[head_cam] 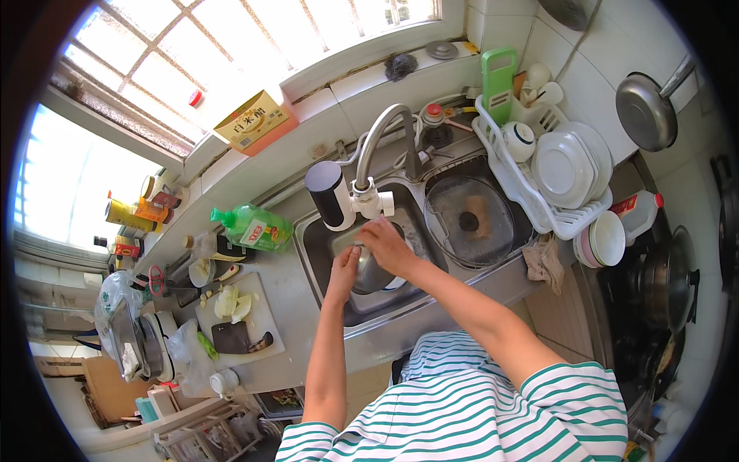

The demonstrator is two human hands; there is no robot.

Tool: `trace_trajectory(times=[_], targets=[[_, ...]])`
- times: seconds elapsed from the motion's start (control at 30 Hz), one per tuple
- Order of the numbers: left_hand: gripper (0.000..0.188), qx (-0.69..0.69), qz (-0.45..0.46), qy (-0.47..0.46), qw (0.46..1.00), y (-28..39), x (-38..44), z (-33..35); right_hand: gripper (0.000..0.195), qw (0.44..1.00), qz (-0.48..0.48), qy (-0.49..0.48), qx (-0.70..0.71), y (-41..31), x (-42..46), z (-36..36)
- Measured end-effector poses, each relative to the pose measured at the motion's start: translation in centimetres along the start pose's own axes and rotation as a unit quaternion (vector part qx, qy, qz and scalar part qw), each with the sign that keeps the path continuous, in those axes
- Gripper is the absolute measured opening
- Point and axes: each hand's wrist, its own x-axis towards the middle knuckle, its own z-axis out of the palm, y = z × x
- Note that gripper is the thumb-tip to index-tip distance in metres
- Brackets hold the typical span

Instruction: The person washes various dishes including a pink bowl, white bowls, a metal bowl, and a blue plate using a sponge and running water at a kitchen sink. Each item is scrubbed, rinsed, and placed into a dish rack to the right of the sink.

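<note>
Over the left basin of a stainless-steel sink (317, 263), my left hand (345, 267) grips the rim of a shiny metal bowl (369, 272). My right hand (388, 247) is bent over the bowl's upper side, under the tap; its fingertips are partly hidden, so I cannot tell whether it grips the rim. A white dish (398, 283) shows partly beneath the bowl. Just above my hands is the curved metal faucet (372, 138) with a black-and-white tap unit (330, 193) attached. A round glass lid (444, 231) covers much of the right basin.
Left of the sink are a green dish soap bottle (257, 227) and a white cutting board (265, 309) with cut cabbage (232, 303) and a cleaver (231, 338). A white dish rack (534, 205) with plates stands right, near stacked bowls (608, 238) and a lidded pot (664, 283).
</note>
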Motion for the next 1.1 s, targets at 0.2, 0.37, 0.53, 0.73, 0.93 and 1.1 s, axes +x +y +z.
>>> trace_trajectory(times=[0.2, 0.37, 0.53, 0.73, 0.93, 1.1], targets=[[0.026, 0.036, 0.059, 0.057, 0.996, 0.6, -0.6, 1.0, 0.020, 0.980, 0.193, 0.002, 0.053, 3.0, -0.4, -1.1], [0.026, 0.011, 0.072, 0.075, 0.994, 0.7, -0.4, 1.1, 0.022, 0.987, 0.145, 0.070, 0.016, 2.0, -0.6, 2.0], [0.025, -0.007, 0.064, 0.086, 0.994, -0.6, -0.7, 1.0, 0.027, 0.999, 0.003, 0.037, -0.039, -1.6, -0.1, 0.6], [0.023, -0.165, 0.062, 0.114, 0.978, -0.5, -2.1, 1.0, 0.021, 0.936, 0.310, -0.020, 0.167, 6.1, -1.3, 0.0], [0.027, -0.023, -0.048, -0.009, 0.999, 1.8, -1.0, 0.6, 0.013, 0.992, 0.108, -0.066, 0.025, 3.0, 0.2, -0.7], [0.025, 0.003, -0.016, -0.010, 1.000, 1.5, -0.4, 0.6, 0.024, 0.999, 0.036, -0.006, 0.003, 0.0, -0.2, -0.9]])
